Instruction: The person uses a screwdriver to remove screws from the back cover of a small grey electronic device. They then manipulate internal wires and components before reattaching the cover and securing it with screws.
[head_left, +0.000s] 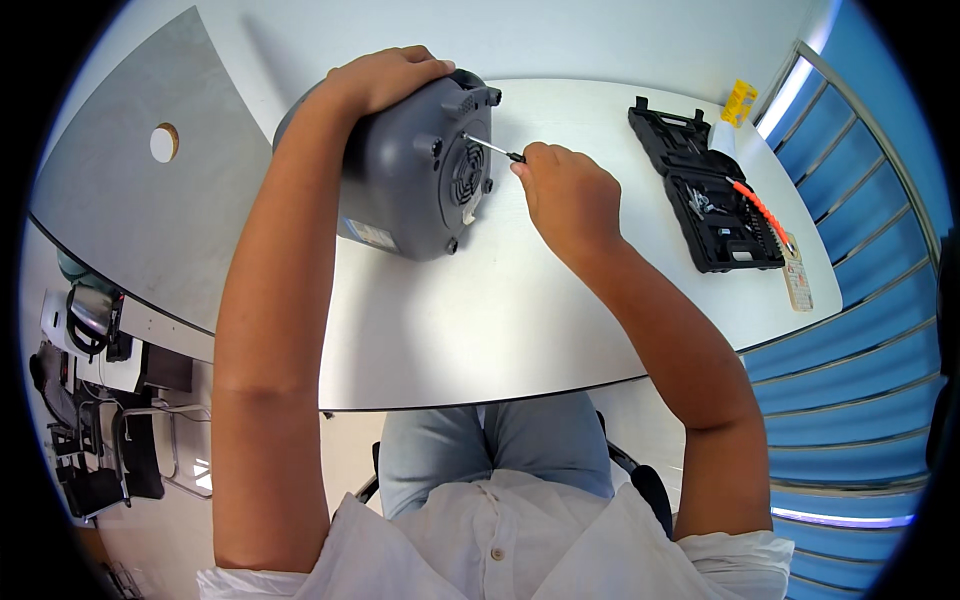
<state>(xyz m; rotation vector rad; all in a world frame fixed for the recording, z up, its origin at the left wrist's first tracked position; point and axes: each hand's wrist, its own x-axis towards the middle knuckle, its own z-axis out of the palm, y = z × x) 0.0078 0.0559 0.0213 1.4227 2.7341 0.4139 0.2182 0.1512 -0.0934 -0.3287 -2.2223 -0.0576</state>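
Observation:
A dark grey, rounded appliance (395, 175) lies on its side on the white table (500, 340), its base turned to the right. The base has a round slotted vent (469, 173) and several small black feet. My left hand (385, 78) is laid over the top of the appliance and holds it, fingers curving toward the far side. In my right hand (575, 195) is a screwdriver (488, 145), its handle mostly hidden by my closed fingers. The thin metal shaft points left, and its tip meets the base just above the vent.
At the right stands an unfolded black tool case (735, 261) with small metal parts and an orange flexible shaft (762, 210). Beyond it is a yellow packet (739, 102). A metal railing (860, 300) runs along the right; a grey tabletop (120, 220) adjoins at the left.

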